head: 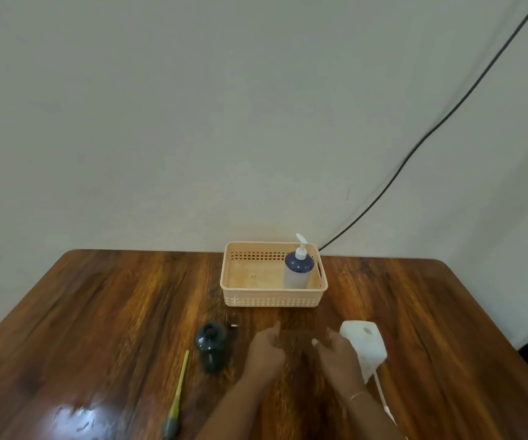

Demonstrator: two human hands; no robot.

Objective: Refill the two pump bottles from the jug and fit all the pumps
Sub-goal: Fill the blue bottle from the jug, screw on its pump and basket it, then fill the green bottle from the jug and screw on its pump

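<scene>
A dark, see-through bottle [210, 344] stands open-necked on the wooden table [97, 312], left of my hands. Its pump, with a yellowish tube [178, 392], lies flat in front of it. A white jug [365, 342] stands at the right with its mouth uncovered. My right hand [338, 357] hovers just left of the jug with loose fingers and holds nothing. My left hand [264, 350] is between the dark bottle and the jug, fingers apart and empty. A second bottle [297, 271], blue-topped with a white pump fitted, stands in the basket [272, 301].
A thin white tube [381, 392] lies on the table behind my right forearm. A small pale cap [234, 326] rests near the dark bottle. The peach basket sits at the table's far edge against the wall. A black cable [415, 147] runs down the wall behind it.
</scene>
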